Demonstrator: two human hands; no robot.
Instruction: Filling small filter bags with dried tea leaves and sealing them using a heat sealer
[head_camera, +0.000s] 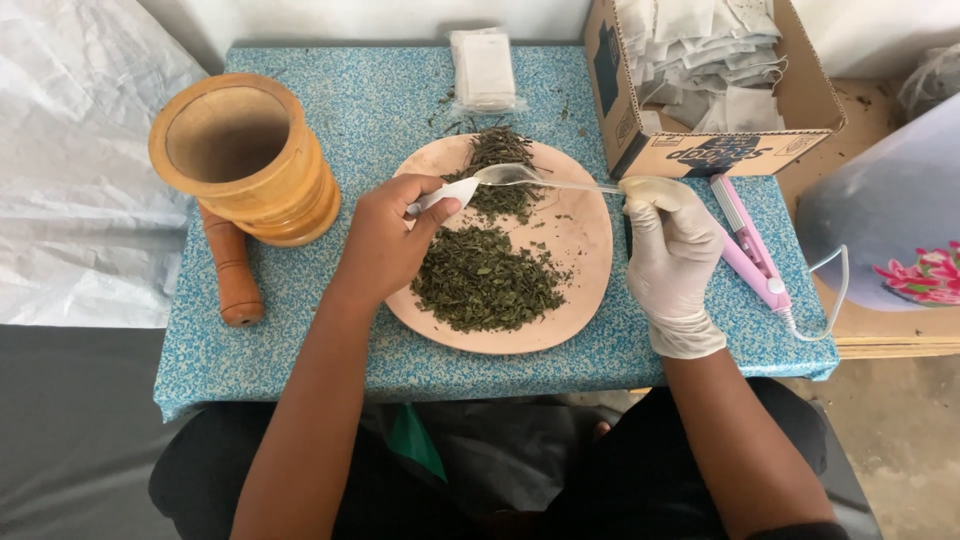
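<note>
Dried green leaves (485, 280) lie heaped on a round pinkish plate (580, 235) at the middle of the tabletop (370, 100), with a smaller pile and some stems toward the plate's far edge. The left hand (385, 240), bare, reaches in from below with its fingers closed around the white handle of a clear plastic spoon (505, 176), whose bowl hovers over the far pile. The right hand (672, 250), in a white glove, sits just off the plate's right rim, fingertips pinched on something small and pale; what it is cannot be told.

A blue speckled cloth covers the tabletop. At the left stands a wooden mortar (245, 155), its pestle (232, 268) lying beside it. A pink handheld tool with a white cord (750, 245) rests at the right, near a cardboard box (715, 150) of white sachets. A small stack of sachets (484, 68) lies at the far edge.
</note>
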